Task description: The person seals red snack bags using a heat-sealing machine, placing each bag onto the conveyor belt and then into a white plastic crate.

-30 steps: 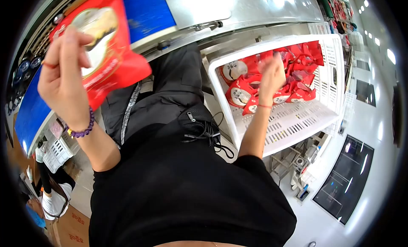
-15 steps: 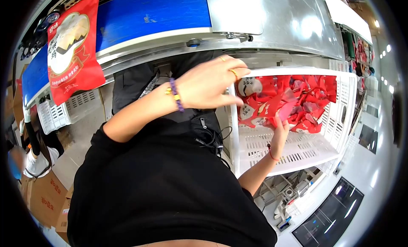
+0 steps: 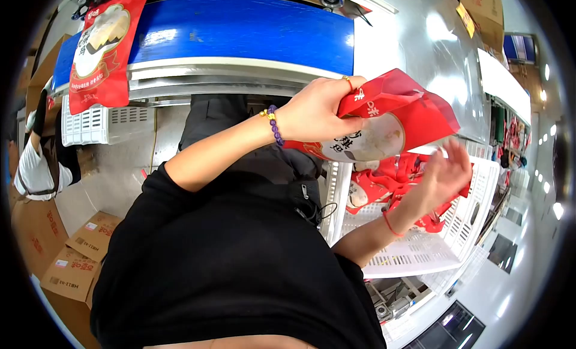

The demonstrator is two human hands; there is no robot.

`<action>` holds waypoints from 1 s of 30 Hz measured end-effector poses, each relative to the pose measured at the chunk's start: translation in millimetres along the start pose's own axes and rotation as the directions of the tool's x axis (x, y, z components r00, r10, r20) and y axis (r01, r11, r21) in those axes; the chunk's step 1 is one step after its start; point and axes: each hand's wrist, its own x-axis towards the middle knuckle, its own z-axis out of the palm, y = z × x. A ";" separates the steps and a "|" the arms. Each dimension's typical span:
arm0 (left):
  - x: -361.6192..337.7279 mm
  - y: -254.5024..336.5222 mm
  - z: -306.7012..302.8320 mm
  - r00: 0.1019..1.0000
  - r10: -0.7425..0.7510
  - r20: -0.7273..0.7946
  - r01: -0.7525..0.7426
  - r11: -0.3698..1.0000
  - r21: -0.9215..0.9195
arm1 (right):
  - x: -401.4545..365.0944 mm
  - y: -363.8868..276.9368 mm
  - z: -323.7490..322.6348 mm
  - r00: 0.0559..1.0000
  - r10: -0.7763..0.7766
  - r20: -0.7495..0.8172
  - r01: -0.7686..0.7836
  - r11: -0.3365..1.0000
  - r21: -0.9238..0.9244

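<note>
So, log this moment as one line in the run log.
left hand: grip on red printed plastic bag | right hand: open, near it | at right: white slotted plastic crate, holding red bags

A blue work surface is adjoining a shiny metal counter and bearing a red printed pouch near its left end, the pouch overhanging the front edge, while a slotted white crate is holding red bags.

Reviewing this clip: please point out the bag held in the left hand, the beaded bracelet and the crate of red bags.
Red bag [image 3: 390, 130]: head view, pale oval on its front.
Bracelet [image 3: 275, 126]: head view, purple beads.
White crate [image 3: 483, 190]: head view, slotted side wall.
</note>
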 end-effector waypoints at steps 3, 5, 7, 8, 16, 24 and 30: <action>15.8 -5.2 21.0 0.995 0.073 -0.062 -0.081 0.987 -0.137 | 4.1 60.5 -13.2 0.853 0.274 0.445 -0.455 0.808 0.374; 29.3 -10.1 28.5 0.985 0.126 -0.122 -0.151 0.962 -0.227 | 4.7 79.3 -8.0 0.881 0.336 0.332 -0.446 0.825 0.349; 39.4 -18.4 23.3 0.991 -0.120 -0.062 0.105 0.974 -0.199 | 11.9 87.1 -2.7 0.888 0.327 0.325 -0.434 0.829 0.353; 45.8 -17.9 22.6 0.985 -0.119 -0.124 0.062 0.919 -0.388 | 17.4 91.9 0.1 0.875 0.343 0.340 -0.475 0.739 0.477; 106.5 -81.1 11.4 0.942 -0.045 -0.332 0.156 0.936 0.315 | 76.7 149.3 26.0 0.956 0.274 0.105 -0.291 0.931 0.219; 147.9 -128.8 1.6 0.815 -0.269 -0.513 0.315 0.949 0.003 | 135.9 193.0 55.8 0.958 0.274 0.088 -0.288 0.915 0.283; 138.3 -127.9 -54.3 0.746 -0.258 -0.613 0.444 0.880 0.170 | 154.3 182.7 111.6 0.918 0.213 0.335 -0.268 0.955 0.127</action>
